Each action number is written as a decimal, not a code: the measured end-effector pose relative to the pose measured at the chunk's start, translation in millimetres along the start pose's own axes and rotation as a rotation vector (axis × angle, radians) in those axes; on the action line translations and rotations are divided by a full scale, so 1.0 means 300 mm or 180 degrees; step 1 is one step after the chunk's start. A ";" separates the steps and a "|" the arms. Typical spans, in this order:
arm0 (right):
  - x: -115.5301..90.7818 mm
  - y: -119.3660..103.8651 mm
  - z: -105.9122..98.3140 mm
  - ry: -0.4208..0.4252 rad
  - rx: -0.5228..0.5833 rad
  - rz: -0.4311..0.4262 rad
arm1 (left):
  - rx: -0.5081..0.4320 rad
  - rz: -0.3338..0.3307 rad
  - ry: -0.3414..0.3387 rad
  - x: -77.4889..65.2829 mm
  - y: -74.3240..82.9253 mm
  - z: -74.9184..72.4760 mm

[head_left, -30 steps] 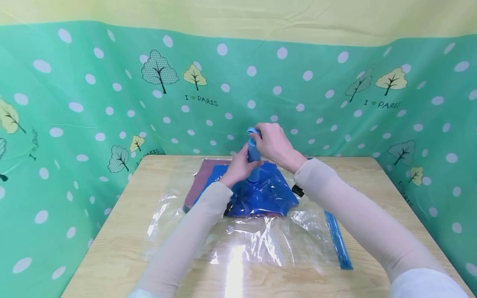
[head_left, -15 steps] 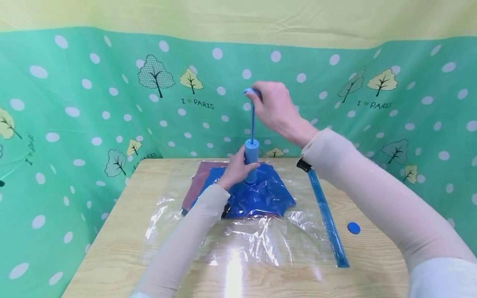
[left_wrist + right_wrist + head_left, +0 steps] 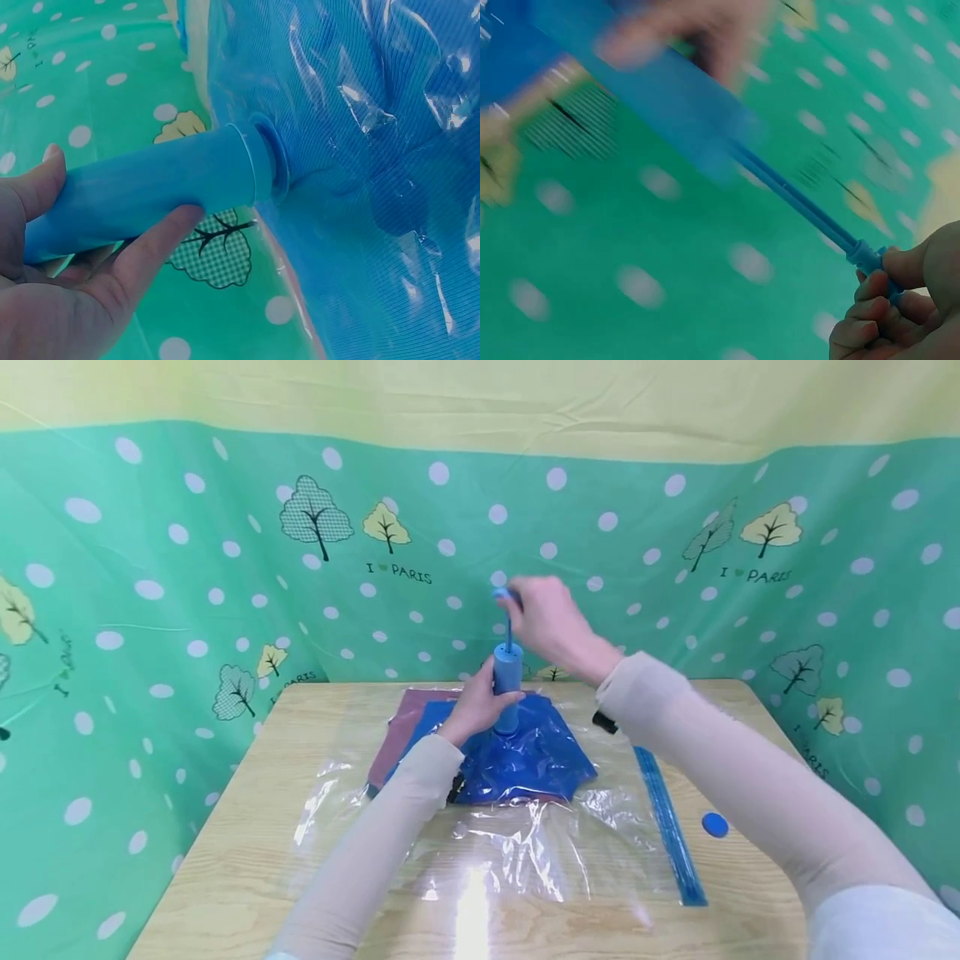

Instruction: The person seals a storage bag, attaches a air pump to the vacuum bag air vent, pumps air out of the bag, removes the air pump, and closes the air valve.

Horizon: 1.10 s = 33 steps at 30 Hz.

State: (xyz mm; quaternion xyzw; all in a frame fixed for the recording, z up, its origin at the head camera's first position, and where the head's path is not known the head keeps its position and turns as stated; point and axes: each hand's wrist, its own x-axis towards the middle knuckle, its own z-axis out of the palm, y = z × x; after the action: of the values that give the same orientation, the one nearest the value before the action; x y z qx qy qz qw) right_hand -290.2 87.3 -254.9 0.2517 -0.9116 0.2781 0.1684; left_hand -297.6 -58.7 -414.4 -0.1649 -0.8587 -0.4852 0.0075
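A blue hand pump [image 3: 507, 685] stands upright on the clear plastic vacuum bag [image 3: 517, 852], its lower end at the valve. My left hand [image 3: 476, 702] grips the pump's barrel, with thumb and fingers around it in the left wrist view. Above, my right hand [image 3: 551, 614] holds the pump's handle [image 3: 868, 259], fingers curled around it. A length of thin rod [image 3: 795, 196] shows between handle and barrel. Inside the bag lie folded blue ribbed cloth [image 3: 390, 247] and a mauve cloth [image 3: 396, 735], pressed under wrinkled film.
A blue round cap [image 3: 715, 825] lies on the wooden table [image 3: 225, 868] at the right. The bag's blue zip strip [image 3: 670, 831] runs along its right side. A green dotted curtain [image 3: 420, 627] surrounds the table at the back and sides.
My right hand first pulled the handle up from the barrel's top, drawing out the rod, then came partway down. My left hand stays on the barrel.
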 end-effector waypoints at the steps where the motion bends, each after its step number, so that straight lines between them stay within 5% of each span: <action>1: -0.014 0.019 0.034 -0.0091 -0.0024 0.0035 | 0.0023 0.0009 0.0001 0.000 -0.001 -0.001; 6: -0.063 0.076 0.132 -0.0270 -0.0109 0.0130 | 0.0105 0.0125 -0.0008 0.001 0.006 -0.008; 12: -0.065 0.079 0.128 -0.0315 -0.0104 0.0112 | 0.0117 0.0164 0.0007 0.001 0.004 -0.002; 16: -0.047 0.057 0.077 -0.0287 -0.0033 0.0104 | 0.0109 0.0030 -0.0057 0.000 -0.002 0.003; 27: 0.066 -0.099 -0.166 0.0488 0.0132 -0.0161 | 0.0033 -0.0102 -0.0013 -0.001 0.006 0.001; 33: 0.059 -0.125 -0.202 0.0508 -0.0002 -0.0159 | 0.0002 -0.0140 -0.0002 -0.002 0.013 0.004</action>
State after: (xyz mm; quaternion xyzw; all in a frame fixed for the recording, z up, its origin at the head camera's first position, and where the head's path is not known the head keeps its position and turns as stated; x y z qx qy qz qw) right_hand -273.8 89.7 -183.4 0.2513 -0.8888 0.2928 0.2475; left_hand -295.7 -55.9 -411.9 -0.1461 -0.8622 -0.4849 -0.0035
